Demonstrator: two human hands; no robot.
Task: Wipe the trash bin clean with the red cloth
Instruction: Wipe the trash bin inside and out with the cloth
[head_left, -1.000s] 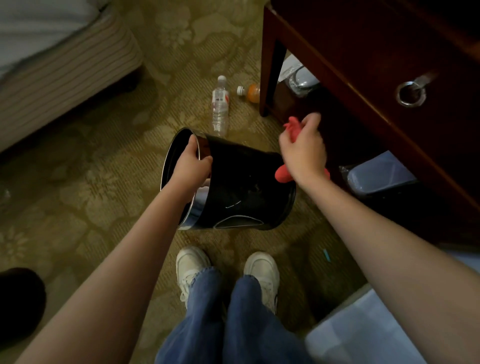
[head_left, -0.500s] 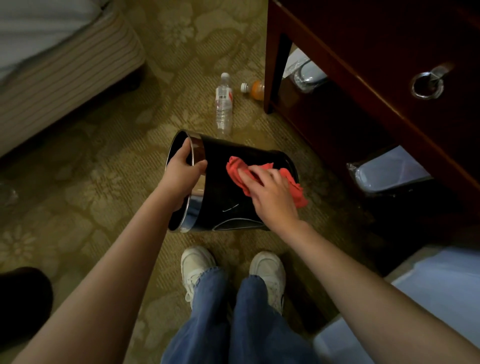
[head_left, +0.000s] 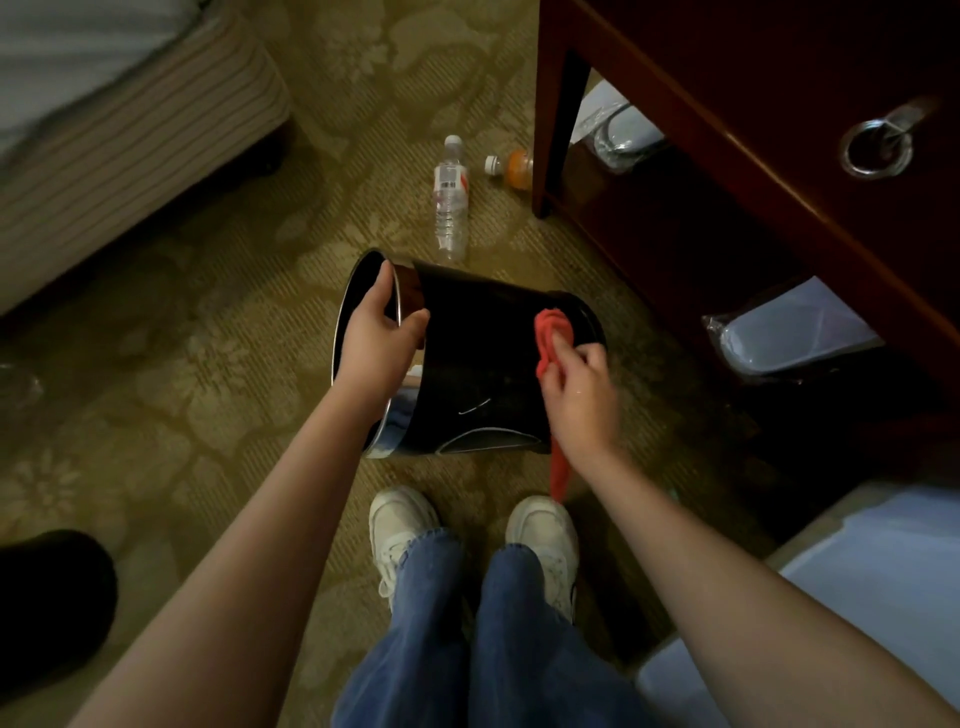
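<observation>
Beyond trash bin, water bottle, orange bottle, desk leg

Trash bin: glossy black body, polished metal rim. Red cloth: soft fabric. Carpet: patterned, matt.

Bare carpet runs left of the tipped bin as far as the bed. Beyond the bin's rim lies a water bottle, with an orange bottle by the desk leg. The desk crowds the right side, and shoes stand just in front.
</observation>
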